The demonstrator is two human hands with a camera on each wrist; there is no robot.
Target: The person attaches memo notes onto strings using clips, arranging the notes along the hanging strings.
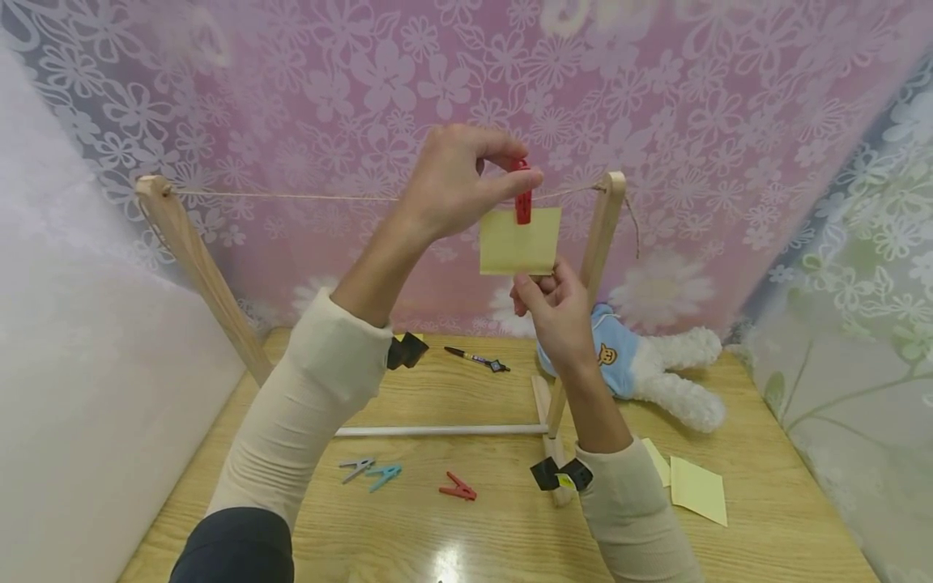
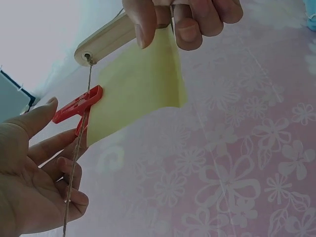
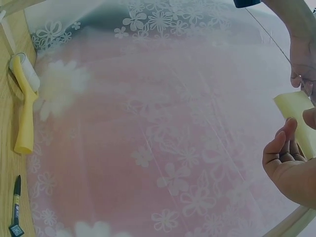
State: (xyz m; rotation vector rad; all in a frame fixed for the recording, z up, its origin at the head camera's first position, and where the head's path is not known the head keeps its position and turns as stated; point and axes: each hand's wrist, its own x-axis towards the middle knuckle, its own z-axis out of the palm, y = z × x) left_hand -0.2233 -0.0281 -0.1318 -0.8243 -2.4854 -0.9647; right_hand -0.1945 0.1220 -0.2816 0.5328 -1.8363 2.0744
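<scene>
My left hand (image 1: pixel 455 186) pinches a red clothespin (image 1: pixel 523 202) by its legs, between thumb and index finger. The clothespin's jaws sit over the thin string (image 1: pixel 291 195) and the top edge of a yellow sticky note (image 1: pixel 519 243). Below, my right hand (image 1: pixel 557 312) holds the note's bottom edge between thumb and fingers. In the left wrist view the note (image 2: pixel 143 79) is slightly bent, and the string passes in front of my left hand (image 2: pixel 34 177). In the right wrist view the left hand hides most of the clothespin.
Wooden posts (image 1: pixel 602 235) carry the string at both ends, with a white bar (image 1: pixel 445 431) low between them. Clothespins (image 1: pixel 459 487), a pen (image 1: pixel 477 359), sticky notes (image 1: pixel 698 490) and a plush toy (image 1: pixel 663 360) lie on the table. A yellow-handled roller (image 3: pixel 25 113) lies there too.
</scene>
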